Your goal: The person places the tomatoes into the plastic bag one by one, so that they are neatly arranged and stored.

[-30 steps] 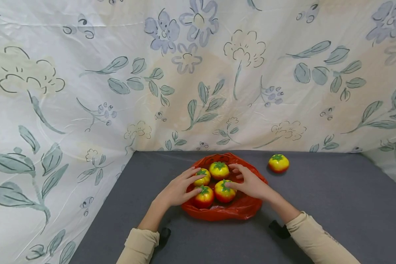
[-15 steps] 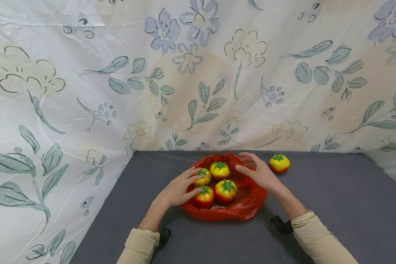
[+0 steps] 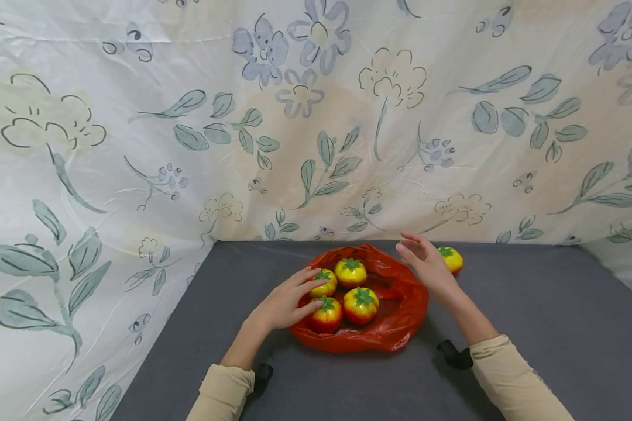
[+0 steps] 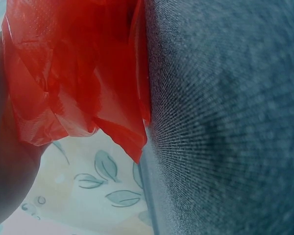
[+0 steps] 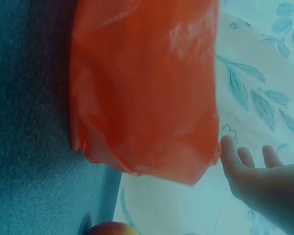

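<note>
A red plastic bag [image 3: 402, 330] stands on the dark table with its mouth spread wide. Inside it sit several yellow-and-red tomatoes [image 3: 361, 305] with green leafy tops. My left hand [image 3: 281, 301] reaches over the bag's left rim, its fingers extended across the two left tomatoes. To the right of the bag, my right hand [image 3: 434, 272] is raised with nothing in it, fingers loosely bent. It partly covers a lone tomato [image 3: 454, 261] on the table behind it. In the right wrist view, the fingertips are beside the upper edge of the bag [image 5: 147, 88].
A dark grey cloth covers the table [image 3: 532, 327]. Behind it and along the left side hangs a pale curtain [image 3: 316, 146] printed with flowers and leaves. Black wrist straps [image 3: 455, 355] sit near the beige sleeves [image 3: 511, 374].
My right hand has drawn back from above the tomatoes, out past the bag's right rim toward the lone tomato. The bag's right side has spread slightly outward. My left hand has stayed put.
</note>
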Demonstrator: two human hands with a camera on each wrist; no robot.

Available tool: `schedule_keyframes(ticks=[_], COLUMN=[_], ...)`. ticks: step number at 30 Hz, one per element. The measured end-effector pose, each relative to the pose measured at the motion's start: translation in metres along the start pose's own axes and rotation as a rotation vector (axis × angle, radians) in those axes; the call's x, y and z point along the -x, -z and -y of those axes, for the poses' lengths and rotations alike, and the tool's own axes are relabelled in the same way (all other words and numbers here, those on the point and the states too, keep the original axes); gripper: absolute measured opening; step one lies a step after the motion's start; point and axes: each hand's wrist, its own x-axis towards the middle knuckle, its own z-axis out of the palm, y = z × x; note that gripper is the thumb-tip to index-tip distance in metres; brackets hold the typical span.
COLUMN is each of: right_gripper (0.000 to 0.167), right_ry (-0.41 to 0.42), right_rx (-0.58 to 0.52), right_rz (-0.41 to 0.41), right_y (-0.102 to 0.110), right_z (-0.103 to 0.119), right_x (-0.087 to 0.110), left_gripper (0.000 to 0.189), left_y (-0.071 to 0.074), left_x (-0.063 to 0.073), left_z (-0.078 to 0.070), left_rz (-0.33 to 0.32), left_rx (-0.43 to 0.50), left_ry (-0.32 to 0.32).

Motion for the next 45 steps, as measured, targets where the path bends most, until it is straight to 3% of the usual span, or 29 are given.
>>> schedule_keyframes(ticks=[11, 18, 29, 37, 45], right_gripper=[0.064, 0.063, 0.066, 0.06, 0.066], right_ry=[0.017, 0.027, -0.048, -0.116, -0.163], right_rx=[-0.258, -0.304, -0.294, -0.434, -0.463], right_rz=[-0.124, -0.217, -0.285, -0.336, -0.39], right_y=[0.014, 0.023, 0.039, 0.051, 0.06], right_z=[-0.01, -0.017, -0.026, -0.03, -0.036], right_x=[-0.008, -0.013, -0.018, -0.02, -0.023], left_gripper=[0.05, 0.05, 0.05, 0.05, 0.051], left_y=[0.001, 0.001, 0.0, 0.0, 0.001], left_x=[0.0, -0.001, -0.001, -0.001, -0.001], left_z=[-0.001, 0.0, 0.001, 0.001, 0.0], left_rz=[0.004, 0.005, 0.005, 0.007, 0.002], left_rx=[-0.003, -0.005, 0.003, 0.001, 0.003], left_ry=[0.002, -0.008, -0.002, 0.002, 0.002])
